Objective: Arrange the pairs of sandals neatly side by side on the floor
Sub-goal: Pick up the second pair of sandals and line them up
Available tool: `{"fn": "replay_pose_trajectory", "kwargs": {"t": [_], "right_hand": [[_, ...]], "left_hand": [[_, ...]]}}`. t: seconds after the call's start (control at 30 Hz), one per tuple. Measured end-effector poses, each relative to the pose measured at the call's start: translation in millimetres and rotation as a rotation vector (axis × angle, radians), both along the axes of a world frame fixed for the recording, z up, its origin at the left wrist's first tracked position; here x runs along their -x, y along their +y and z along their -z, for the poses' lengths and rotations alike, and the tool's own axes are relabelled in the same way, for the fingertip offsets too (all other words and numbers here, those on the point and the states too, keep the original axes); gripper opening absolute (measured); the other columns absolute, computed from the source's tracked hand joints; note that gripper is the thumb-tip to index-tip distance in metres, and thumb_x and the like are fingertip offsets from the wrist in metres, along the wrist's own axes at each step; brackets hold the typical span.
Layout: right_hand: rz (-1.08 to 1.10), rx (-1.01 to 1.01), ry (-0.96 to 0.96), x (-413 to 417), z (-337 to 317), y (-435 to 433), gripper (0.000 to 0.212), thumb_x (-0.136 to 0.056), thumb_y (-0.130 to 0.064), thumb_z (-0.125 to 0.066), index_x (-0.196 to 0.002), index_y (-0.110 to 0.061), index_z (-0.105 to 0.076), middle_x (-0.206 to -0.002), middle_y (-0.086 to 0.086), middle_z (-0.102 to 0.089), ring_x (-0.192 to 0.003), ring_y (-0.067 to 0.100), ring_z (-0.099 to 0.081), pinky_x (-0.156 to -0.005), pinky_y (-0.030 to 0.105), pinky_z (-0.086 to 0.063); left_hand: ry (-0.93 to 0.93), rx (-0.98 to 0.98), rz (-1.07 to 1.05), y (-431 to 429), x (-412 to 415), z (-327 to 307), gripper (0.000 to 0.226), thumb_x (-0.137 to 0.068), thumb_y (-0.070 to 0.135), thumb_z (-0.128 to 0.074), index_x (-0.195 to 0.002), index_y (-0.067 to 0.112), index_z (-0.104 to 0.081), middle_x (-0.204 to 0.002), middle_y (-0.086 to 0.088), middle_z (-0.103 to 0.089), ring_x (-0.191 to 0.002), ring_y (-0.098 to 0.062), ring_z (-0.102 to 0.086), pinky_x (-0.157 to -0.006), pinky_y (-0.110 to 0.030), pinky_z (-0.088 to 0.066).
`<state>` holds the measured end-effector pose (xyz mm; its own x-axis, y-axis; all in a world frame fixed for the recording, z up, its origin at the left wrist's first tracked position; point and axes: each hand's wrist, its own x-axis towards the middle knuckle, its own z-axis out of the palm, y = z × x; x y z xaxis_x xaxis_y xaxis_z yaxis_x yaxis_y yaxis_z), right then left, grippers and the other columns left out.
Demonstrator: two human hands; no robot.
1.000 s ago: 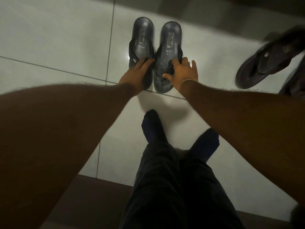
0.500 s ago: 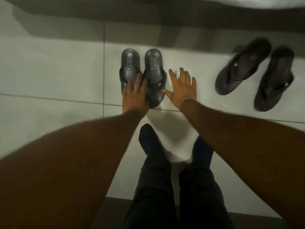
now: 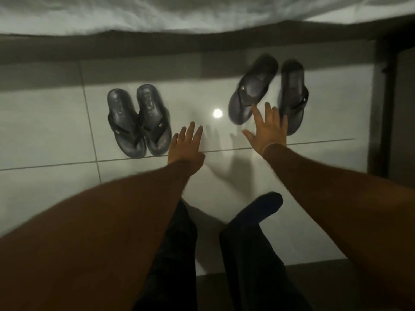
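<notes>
A pair of dark sandals (image 3: 138, 118) lies close together, side by side, on the white tiled floor at the left. A second dark pair lies to the right: its left sandal (image 3: 252, 89) is angled, its right sandal (image 3: 292, 95) nearly straight, with a gap between them. My left hand (image 3: 187, 145) hovers flat with fingers spread, just right of the first pair and holding nothing. My right hand (image 3: 268, 129) is spread open too, its fingertips near the toe ends of the second pair.
A bed edge with a pale sheet (image 3: 157, 14) runs along the top, its shadow falling on the floor. A dark furniture leg (image 3: 381, 108) stands at the right. My dark-trousered legs and socked foot (image 3: 267, 207) are below. A light's reflection (image 3: 217, 113) shines on the tile.
Both hands have let go of the left pair and moved right; my right hand now reaches the second pair. The view has shifted right and up, showing the bed edge.
</notes>
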<state>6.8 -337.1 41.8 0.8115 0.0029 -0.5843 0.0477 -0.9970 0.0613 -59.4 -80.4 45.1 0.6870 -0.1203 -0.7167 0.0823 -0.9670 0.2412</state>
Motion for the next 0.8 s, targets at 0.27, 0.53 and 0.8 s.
{"fn": "replay_pose_trajectory", "kwargs": {"t": [0.27,0.53,0.8], "right_hand": [[0.039,-0.069,0.063,4,-57,-65,0.085,-0.105,-0.063,-0.044,-0.171,-0.034,0.000,-0.181,0.009,0.000,-0.168,0.034,-0.003,-0.132,0.062,-0.008],[0.166,-0.093,0.005,-31,-11,-127,0.078,-0.100,-0.050,-0.065,-0.166,-0.027,-0.031,-0.175,0.020,-0.019,-0.156,0.046,-0.029,-0.127,0.060,-0.027],[0.472,-0.264,0.154,-86,84,-176,0.084,-0.099,-0.056,-0.063,-0.169,-0.040,-0.018,-0.179,0.019,0.004,-0.155,0.051,-0.035,-0.127,0.052,-0.035]], "left_hand": [[0.054,-0.083,-0.064,-27,11,-58,0.087,-0.108,0.040,-0.048,-0.171,0.028,0.010,-0.179,-0.003,0.018,-0.166,-0.028,0.008,-0.135,-0.049,-0.002],[0.073,0.028,-0.245,-85,-1,-10,0.078,-0.107,0.040,-0.053,-0.172,0.025,-0.013,-0.181,-0.005,-0.008,-0.165,-0.031,-0.014,-0.134,-0.048,-0.016],[-0.100,0.114,-0.239,-143,-93,64,0.080,-0.101,0.035,-0.061,-0.170,0.022,-0.024,-0.176,-0.015,-0.023,-0.153,-0.043,-0.037,-0.124,-0.053,-0.034]]}}
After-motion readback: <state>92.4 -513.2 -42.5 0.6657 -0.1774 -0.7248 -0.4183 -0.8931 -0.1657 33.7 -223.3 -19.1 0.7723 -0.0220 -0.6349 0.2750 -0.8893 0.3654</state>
